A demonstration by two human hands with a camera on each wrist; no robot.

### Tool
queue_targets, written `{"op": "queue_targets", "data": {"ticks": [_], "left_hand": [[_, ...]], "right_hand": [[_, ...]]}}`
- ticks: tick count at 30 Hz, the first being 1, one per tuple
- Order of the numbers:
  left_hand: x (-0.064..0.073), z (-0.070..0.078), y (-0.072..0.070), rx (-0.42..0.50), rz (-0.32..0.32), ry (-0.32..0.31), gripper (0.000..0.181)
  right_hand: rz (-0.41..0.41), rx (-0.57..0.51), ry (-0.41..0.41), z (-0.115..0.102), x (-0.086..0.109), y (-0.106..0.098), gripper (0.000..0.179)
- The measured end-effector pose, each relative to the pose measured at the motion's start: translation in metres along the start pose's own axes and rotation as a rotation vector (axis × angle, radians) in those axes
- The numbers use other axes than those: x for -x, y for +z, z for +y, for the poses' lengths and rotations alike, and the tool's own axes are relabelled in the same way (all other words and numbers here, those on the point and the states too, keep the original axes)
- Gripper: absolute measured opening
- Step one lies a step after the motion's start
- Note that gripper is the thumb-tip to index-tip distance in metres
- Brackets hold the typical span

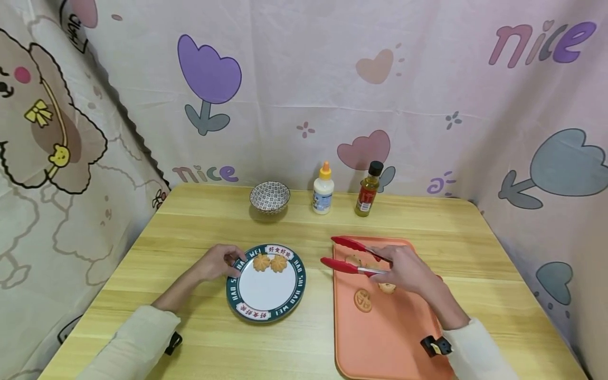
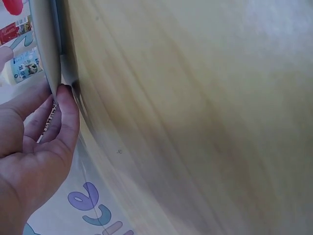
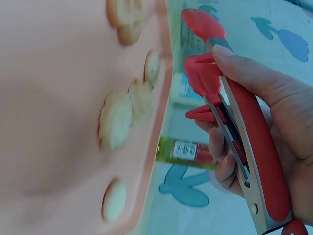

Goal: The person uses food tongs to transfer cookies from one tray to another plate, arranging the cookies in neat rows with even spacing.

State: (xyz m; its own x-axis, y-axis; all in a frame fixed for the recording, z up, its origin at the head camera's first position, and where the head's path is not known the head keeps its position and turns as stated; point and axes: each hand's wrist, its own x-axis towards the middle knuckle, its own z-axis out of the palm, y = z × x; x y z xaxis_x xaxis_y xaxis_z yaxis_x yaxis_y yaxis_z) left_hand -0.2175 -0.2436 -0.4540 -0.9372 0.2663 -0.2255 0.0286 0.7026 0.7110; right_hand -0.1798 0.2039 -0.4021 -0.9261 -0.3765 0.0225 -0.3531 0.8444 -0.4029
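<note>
Plate writing: the plate (image 1: 266, 290) has "HAO SHI HAO WEI" round its green rim, plus red Chinese characters on two white panels
Cloth writing: "nice" shows twice on the backdrop cloth (image 1: 294, 63) in the head view, upper right and lower left
Bottle labels: one white bottle (image 1: 323, 196) with a blue label, one dark-capped bottle (image 1: 368, 192) with a red label and barcode, print too small for me to read
Cookie count: two plate cookies (image 1: 261, 262) near the far rim; at least five tray cookies (image 3: 114, 199) on the one orange tray (image 1: 380, 348), some overlapping
Bowl count: one patterned bowl (image 1: 269, 198), back of the table (image 1: 199, 338)
Left hand: left hand (image 1: 218, 263) has thumb and fingers pinching the plate's left rim; plate's left of the tray
Right hand: right hand (image 1: 404, 269) has fingers wrapped round one pair of red tongs (image 1: 349, 267), tips apart, by the tray's far left corner
</note>
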Motion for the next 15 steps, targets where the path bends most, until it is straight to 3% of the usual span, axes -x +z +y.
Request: {"op": "queue_targets", "data": {"ticks": [15], "left_hand": [[0.001, 0.001, 0.0, -0.019, 0.002, -0.01, 0.031]], "right_hand": [[-0.014, 0.005, 0.056, 0.032, 0.024, -0.006, 0.068]]}}
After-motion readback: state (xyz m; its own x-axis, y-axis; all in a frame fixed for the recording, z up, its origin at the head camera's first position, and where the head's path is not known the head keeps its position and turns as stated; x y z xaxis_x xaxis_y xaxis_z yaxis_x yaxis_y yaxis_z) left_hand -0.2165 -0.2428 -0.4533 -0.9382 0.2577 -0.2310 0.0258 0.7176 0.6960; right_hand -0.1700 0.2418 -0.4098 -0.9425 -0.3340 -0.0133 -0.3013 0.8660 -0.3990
